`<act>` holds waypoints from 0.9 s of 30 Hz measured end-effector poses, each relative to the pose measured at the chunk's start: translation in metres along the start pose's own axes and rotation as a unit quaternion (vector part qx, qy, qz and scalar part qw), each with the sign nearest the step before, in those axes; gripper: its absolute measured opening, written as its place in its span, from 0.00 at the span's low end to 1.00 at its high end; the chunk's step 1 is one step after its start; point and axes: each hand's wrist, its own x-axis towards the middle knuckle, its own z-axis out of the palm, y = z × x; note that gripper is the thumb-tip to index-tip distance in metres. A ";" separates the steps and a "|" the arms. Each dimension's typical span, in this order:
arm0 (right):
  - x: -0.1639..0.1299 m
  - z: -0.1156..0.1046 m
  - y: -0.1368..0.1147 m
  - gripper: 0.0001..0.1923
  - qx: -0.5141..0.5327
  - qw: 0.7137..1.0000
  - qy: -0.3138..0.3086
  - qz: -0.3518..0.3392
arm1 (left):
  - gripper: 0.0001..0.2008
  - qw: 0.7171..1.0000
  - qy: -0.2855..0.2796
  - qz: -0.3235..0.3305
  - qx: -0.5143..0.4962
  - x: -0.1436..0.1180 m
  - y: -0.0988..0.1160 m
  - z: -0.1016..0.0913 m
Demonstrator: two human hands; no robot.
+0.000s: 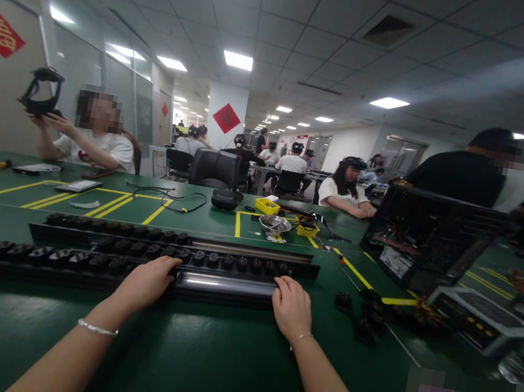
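A long black rail (225, 289) lies across the green table in front of me, several black socket-like modules (39, 254) on its left part and a shiny bare stretch to the right. My left hand (148, 283) is closed over the rail near the middle, where the modules end. At the rail's right end, my right hand (292, 306) grips it with bent fingers. Parts of the fingers of both hands are hidden behind the rail. Just beyond lie two more black rails, a middle one (299, 271) and a far one (252, 250), also carrying several modules.
Loose black modules (367, 316) lie right of the rails, near an open computer case (429, 239) and a power supply (478, 318). Behind the rails are a metal bowl (276, 225), a yellow bin (267, 206) and a black cable (175, 197). Other people sit across the table.
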 end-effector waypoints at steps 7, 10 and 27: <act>0.000 -0.001 0.000 0.20 0.012 1.000 -0.003 0.002 | 0.22 1.000 0.016 0.022 -0.010 -0.001 0.009 0.005; 0.000 -0.003 -0.001 0.20 0.012 1.000 -0.007 0.002 | 0.22 0.999 0.020 0.027 -0.009 0.000 0.009 0.007; 0.000 0.000 0.001 0.20 0.006 1.000 -0.003 0.000 | 0.24 0.994 0.027 0.073 -0.076 -0.001 0.021 0.016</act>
